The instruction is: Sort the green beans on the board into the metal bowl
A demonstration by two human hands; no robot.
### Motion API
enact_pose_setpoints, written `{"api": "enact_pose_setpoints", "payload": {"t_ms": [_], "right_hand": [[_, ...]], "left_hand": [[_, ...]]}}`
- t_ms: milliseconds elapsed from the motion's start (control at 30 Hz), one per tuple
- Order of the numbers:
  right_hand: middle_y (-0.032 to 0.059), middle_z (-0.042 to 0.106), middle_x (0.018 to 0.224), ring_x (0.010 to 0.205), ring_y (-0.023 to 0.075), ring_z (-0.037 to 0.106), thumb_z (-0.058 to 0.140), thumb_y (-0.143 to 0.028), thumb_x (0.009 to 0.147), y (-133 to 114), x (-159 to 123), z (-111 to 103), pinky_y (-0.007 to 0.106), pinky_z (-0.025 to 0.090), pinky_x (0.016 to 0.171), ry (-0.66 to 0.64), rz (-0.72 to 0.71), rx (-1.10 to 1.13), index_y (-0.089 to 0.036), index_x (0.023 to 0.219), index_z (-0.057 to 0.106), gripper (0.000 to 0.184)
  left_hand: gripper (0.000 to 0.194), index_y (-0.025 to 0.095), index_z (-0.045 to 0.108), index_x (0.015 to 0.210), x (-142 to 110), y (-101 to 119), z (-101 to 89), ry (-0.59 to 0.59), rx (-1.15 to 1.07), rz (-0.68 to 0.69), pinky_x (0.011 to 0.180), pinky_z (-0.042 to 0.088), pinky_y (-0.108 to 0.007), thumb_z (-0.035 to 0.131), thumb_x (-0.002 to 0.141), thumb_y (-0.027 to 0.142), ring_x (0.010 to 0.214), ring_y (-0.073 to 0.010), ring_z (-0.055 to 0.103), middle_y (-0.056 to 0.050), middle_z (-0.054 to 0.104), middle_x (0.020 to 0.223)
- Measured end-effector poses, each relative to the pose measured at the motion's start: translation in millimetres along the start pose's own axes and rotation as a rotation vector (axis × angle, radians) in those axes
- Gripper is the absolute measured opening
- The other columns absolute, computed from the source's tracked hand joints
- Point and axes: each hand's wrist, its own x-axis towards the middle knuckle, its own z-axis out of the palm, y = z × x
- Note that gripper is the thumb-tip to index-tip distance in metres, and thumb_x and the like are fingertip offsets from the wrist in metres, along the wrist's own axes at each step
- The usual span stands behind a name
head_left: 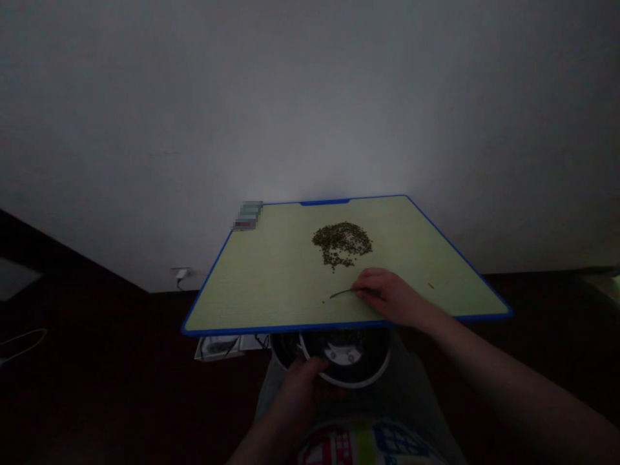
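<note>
on a pale green board [252,271] with blue edging, a loose heap of small olive-brown seeds [341,244] toward the far edge, and a few stray seeds [323,301] closer to the front. right hand [387,296] low over the board near its front edge, fingers [361,289] pinched together on a thin dark stick [343,294], the tip pointing left, well apart from the heap. left hand [300,387] below the board's front edge, curled around the white rim [361,385] of a dark round bowl [346,352], partly tucked under the board. a blurred stack of small boxes [248,215] just beyond the board's far left corner. main risk: seeds bouncing past the bowl from too hard a flick near the front edge. other risks: the stick slipping from so slight a pinch, the heap scattering under a dragged wrist, and strays going unseen in the dim light.
</note>
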Motion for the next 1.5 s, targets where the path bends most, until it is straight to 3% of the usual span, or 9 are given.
{"api": "enact_pose_setpoints", "payload": {"t_ms": [400, 667, 900, 967, 1167, 1333, 1500], "right_hand": [[0.0070, 0.066, 0.085, 0.081, 0.0185, 0.061, 0.052, -0.017, 0.093, -19.1, -31.6, -0.7, 0.032, 0.049, 0.074, -0.035, -0.078, 0.062, -0.019, 0.095, 0.072, 0.020], [0.0081, 0.068, 0.087, 0.083, 0.0196, 0.062, 0.053, -0.018, 0.093, -14.4, -52.7, 4.5, 0.034, 0.050, 0.073, 0.095, -0.135, 0.027, -0.021, 0.100, 0.071, 0.019], [0.0071, 0.069, 0.085, 0.080, 0.0183, 0.062, 0.055, -0.016, 0.092, -18.4, -67.4, 1.5, 0.033, 0.049, 0.071, 0.147, -0.234, 0.010, -0.023, 0.103, 0.070, 0.020], [0.0071, 0.069, 0.085, 0.080, 0.0178, 0.063, 0.054, -0.017, 0.093, -17.4, -66.1, -1.1, 0.031, 0.050, 0.071, 0.154, -0.194, -0.001, -0.022, 0.102, 0.071, 0.019], [0.0077, 0.071, 0.088, 0.081, 0.0191, 0.066, 0.051, -0.020, 0.092, -3.3, -32.1, -5.5, 0.031, 0.051, 0.072, 0.250, 0.142, -0.170, -0.018, 0.098, 0.072, 0.022], [0.0106, 0.072, 0.093, 0.086, 0.0229, 0.067, 0.050, -0.017, 0.089, 9.8, -2.0, 2.0, 0.035, 0.052, 0.079, 0.210, 0.215, -0.250, -0.015, 0.102, 0.073, 0.027], [0.0119, 0.072, 0.096, 0.089, 0.0244, 0.067, 0.049, -0.018, 0.089, 15.7, 4.5, 5.0, 0.037, 0.052, 0.082, 0.210, 0.299, -0.281, -0.013, 0.105, 0.073, 0.029]], "left_hand": [[0.019, 0.013, 0.063, 0.090, -0.3, -0.2, -1.7, -0.012, 0.002, 0.006, 0.051, 0.058, -0.032, 0.064, 0.071, 0.012, 0.066, -0.0230, 0.070, -0.009, 0.077, 0.078], [0.024, 0.014, 0.061, 0.095, 1.2, -2.2, -2.9, -0.032, -0.007, 0.014, 0.051, 0.058, -0.031, 0.065, 0.071, 0.013, 0.075, -0.0268, 0.074, -0.009, 0.077, 0.081], [0.024, 0.014, 0.061, 0.097, 0.9, -2.3, -0.4, -0.013, -0.017, -0.003, 0.050, 0.058, -0.032, 0.064, 0.073, 0.010, 0.066, -0.0219, 0.071, -0.007, 0.077, 0.082], [0.023, 0.014, 0.061, 0.095, 1.7, -3.1, -0.3, -0.006, -0.012, -0.007, 0.050, 0.057, -0.031, 0.063, 0.073, 0.010, 0.065, -0.0218, 0.070, -0.007, 0.077, 0.080], [0.025, 0.014, 0.062, 0.098, 2.9, -3.6, -0.2, -0.021, 0.003, -0.008, 0.050, 0.058, -0.031, 0.064, 0.073, 0.011, 0.073, -0.0267, 0.074, -0.009, 0.078, 0.080], [0.031, 0.013, 0.060, 0.102, 2.9, -2.5, -1.1, -0.027, -0.003, -0.015, 0.050, 0.059, -0.033, 0.064, 0.071, 0.011, 0.074, -0.0276, 0.075, -0.012, 0.080, 0.089], [0.025, 0.013, 0.061, 0.095, 4.1, -0.9, -2.2, -0.010, 0.012, -0.011, 0.049, 0.058, -0.031, 0.063, 0.071, 0.013, 0.074, -0.0278, 0.075, -0.012, 0.079, 0.084]]}}
